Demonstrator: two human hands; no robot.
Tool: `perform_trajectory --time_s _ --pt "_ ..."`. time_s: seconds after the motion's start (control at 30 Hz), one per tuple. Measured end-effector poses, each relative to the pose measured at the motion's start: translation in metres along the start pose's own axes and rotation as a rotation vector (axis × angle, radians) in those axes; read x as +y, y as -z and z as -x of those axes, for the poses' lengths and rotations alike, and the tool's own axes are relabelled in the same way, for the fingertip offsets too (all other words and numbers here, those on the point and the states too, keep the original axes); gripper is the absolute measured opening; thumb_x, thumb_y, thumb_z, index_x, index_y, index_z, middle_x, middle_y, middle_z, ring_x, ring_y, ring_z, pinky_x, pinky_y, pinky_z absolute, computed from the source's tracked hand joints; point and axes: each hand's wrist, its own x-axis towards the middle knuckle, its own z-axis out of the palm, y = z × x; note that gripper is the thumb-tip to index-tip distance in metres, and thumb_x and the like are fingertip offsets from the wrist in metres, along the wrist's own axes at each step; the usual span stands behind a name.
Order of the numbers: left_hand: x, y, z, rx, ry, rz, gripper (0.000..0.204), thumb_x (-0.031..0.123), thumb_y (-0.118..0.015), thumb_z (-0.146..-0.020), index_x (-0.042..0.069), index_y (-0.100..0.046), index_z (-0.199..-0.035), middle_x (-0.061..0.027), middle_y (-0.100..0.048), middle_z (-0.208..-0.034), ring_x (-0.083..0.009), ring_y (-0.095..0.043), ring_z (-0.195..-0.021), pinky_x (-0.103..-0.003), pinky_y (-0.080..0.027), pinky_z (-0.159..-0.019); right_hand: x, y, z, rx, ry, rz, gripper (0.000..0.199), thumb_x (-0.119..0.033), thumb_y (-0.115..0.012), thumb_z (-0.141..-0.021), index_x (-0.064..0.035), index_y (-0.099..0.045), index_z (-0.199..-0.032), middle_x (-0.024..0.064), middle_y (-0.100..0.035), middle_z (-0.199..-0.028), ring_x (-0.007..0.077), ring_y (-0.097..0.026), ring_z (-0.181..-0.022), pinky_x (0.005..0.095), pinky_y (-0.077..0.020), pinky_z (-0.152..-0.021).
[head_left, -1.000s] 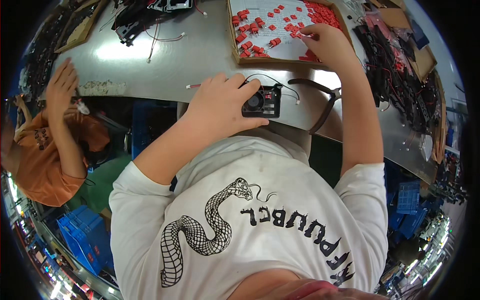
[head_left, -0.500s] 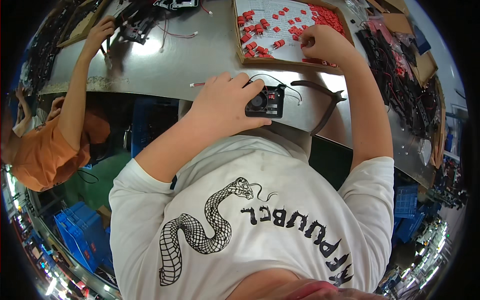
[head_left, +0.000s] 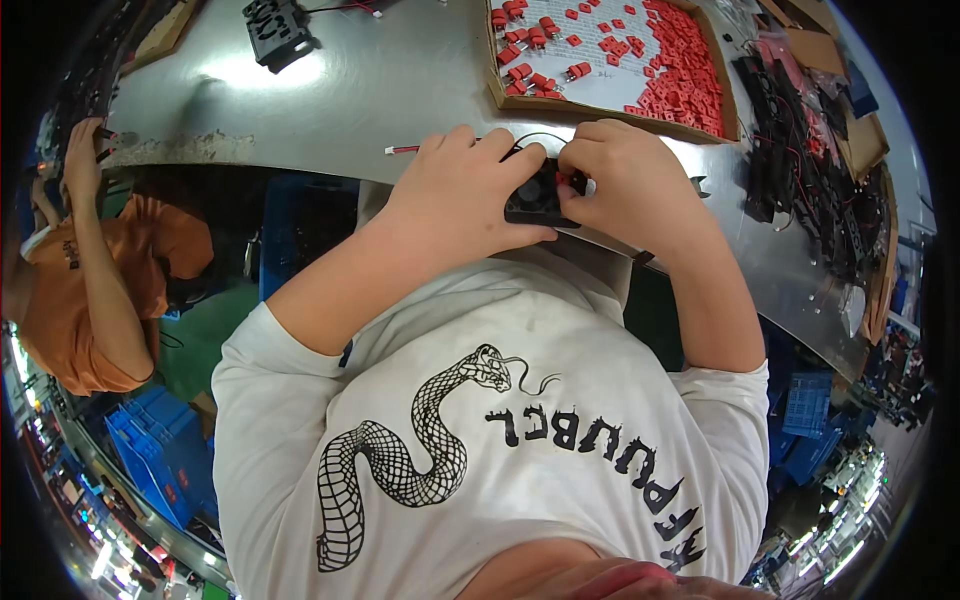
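My left hand (head_left: 455, 190) is closed round the left side of a small black plastic housing with a round fan (head_left: 527, 195) in it, at the table's near edge. Fingers of my right hand (head_left: 630, 185) pinch a small red plastic piece (head_left: 564, 180) against the housing's right part. My fingers hide most of that piece and the housing's right end. A red and black wire with a white connector (head_left: 392, 151) sticks out past my left hand. Pliers (head_left: 702, 186) lie mostly hidden under my right hand and forearm.
Beyond my hands stands a shallow cardboard tray (head_left: 620, 122) with loose red square pieces (head_left: 685, 95) and red parts with metal pins (head_left: 538, 35). Black plastic strips (head_left: 790, 150) are heaped at right. Another black housing (head_left: 277, 35) lies far left. A co-worker's hand (head_left: 84, 160) is at left.
My right hand has come from the tray to the housing with a red piece. The co-worker's hand has moved left and nearer, and a black housing now lies on the table at far left.
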Motion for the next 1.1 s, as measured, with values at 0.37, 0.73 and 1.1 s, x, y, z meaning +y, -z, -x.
perform_trajectory --time_s 0.37,0.73,1.1 --pt "-0.022 0.006 0.014 0.075 0.034 -0.017 0.068 0.056 -0.080 -0.075 0.014 -0.062 -0.124 -0.0083 -0.064 -0.104 -0.0308 -0.063 -0.092 -0.044 -0.051 -0.083 0.038 0.009 0.079 0.067 -0.123 0.100 0.111 -0.034 -0.095 -0.051 -0.0059 -0.048 -0.147 0.0186 -0.043 -0.154 0.0410 -0.046 -0.138 0.0481 -0.0408 -0.114" --pt "-0.012 0.002 -0.003 0.032 -0.005 -0.026 0.067 0.055 -0.081 -0.075 0.014 -0.062 -0.123 -0.0079 -0.063 -0.104 -0.0306 -0.062 -0.094 -0.045 -0.050 -0.083 0.058 -0.030 0.120 0.503 0.229 -0.510 0.081 -0.071 -0.077 -0.069 -0.0046 -0.068 -0.113 0.0127 -0.060 -0.103 0.0269 -0.057 -0.085 0.0388 -0.0463 -0.072" --pt "0.014 -0.008 -0.014 -0.057 -0.084 0.015 0.064 0.054 -0.081 -0.075 0.015 -0.061 -0.121 -0.0067 -0.062 -0.102 -0.0310 -0.062 -0.095 -0.045 -0.049 -0.082 0.004 0.038 0.024 0.374 0.237 -1.693 0.066 -0.067 -0.052 -0.082 -0.0019 -0.058 -0.095 0.0092 -0.053 -0.081 0.0222 -0.047 -0.072 0.0361 -0.0381 -0.069"
